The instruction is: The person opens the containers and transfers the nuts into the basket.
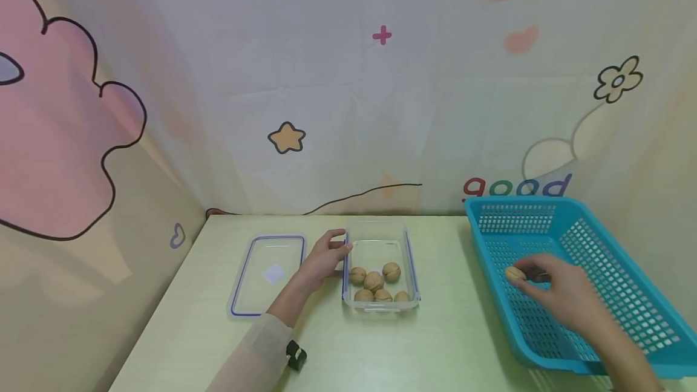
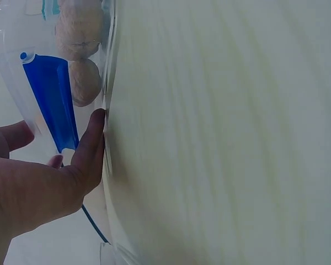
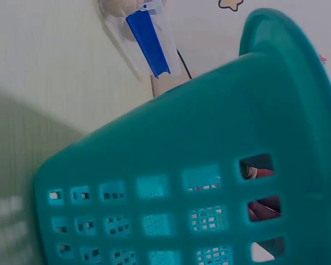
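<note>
Over the blue plastic basket (image 1: 492,277) my right hand (image 1: 566,292) pinches a walnut (image 1: 514,273) between thumb and fingertips. Most of that hand is hidden in the right wrist view, where the basket wall (image 3: 209,127) fills the foreground. My left hand (image 1: 321,259) holds the left side of a clear plastic food box (image 1: 381,305), its fingertips at the rim and its thumb low on the outside. A blue locking flap (image 2: 52,99) stands out beside that hand. Several walnuts (image 1: 373,281) lie in the near half of the box.
The box's clear lid (image 1: 261,283), edged with a blue seal, lies flat on the table left of the box, partly behind the left forearm. A printed curtain (image 1: 337,107) hangs behind the pale table (image 1: 446,331). The basket's raised sides surround the right hand.
</note>
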The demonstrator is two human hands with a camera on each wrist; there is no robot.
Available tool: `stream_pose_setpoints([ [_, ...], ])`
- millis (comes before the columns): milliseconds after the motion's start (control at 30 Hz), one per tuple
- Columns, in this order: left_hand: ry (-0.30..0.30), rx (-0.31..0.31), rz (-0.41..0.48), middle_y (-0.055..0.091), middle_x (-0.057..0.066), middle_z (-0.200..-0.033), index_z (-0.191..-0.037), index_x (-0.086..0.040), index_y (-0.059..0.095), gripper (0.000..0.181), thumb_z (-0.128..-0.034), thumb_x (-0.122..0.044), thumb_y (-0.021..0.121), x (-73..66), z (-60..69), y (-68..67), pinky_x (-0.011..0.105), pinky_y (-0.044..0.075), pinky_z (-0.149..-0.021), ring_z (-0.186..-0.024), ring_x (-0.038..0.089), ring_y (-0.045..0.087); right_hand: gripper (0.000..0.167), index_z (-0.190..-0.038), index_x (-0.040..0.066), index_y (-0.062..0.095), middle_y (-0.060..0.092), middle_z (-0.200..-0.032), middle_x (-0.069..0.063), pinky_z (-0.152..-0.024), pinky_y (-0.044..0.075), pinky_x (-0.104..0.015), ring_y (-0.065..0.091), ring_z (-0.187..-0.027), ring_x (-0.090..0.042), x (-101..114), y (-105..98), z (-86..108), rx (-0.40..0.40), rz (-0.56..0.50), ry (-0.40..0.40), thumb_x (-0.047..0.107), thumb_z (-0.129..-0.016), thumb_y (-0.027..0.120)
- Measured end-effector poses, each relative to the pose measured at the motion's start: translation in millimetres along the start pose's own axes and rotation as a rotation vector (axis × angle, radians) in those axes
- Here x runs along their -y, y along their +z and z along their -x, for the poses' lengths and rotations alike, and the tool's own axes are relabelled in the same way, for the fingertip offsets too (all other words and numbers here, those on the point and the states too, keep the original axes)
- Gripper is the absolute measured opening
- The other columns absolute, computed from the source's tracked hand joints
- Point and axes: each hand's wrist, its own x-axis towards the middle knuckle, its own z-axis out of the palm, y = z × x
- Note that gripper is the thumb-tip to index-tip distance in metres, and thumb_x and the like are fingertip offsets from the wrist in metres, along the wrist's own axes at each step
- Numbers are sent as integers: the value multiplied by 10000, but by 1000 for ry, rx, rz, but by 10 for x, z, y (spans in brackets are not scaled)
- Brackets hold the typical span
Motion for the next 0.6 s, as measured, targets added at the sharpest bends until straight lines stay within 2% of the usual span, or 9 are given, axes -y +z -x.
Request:
stream_pose_setpoints([
  [233, -13, -13, 2, 433, 283, -1510, -1604, -79, 378, 562, -1094, -168, 598, -20, -3, 6, 595, 575, -980, -1348, 447, 539, 302, -1195, 57, 735, 743, -1084, -75, -853, 608, -579, 710, -995, -323, -48, 61, -3, -11, 15, -19, 266, -985, 791],
  [433, -3, -13, 10, 434, 280, -1521, -1607, -92, 381, 562, -1097, -183, 598, -18, -21, -8, 590, 573, -987, -1363, 450, 531, 368, -1216, -2, 715, 733, -1138, -178, -872, 597, -598, 702, -1032, -404, -38, 70, -17, -40, 28, -39, 253, -967, 809],
  [600, -3, -11, -3, 440, 293, -1512, -1606, -65, 377, 566, -1095, -172, 597, -15, 3, -3, 591, 579, -975, -1354, 460, 536, 391, -1243, -5, 705, 723, -1167, -190, -871, 597, -584, 698, -1054, -407, 50, 75, 25, -90, 19, -60, 220, -948, 830],
])
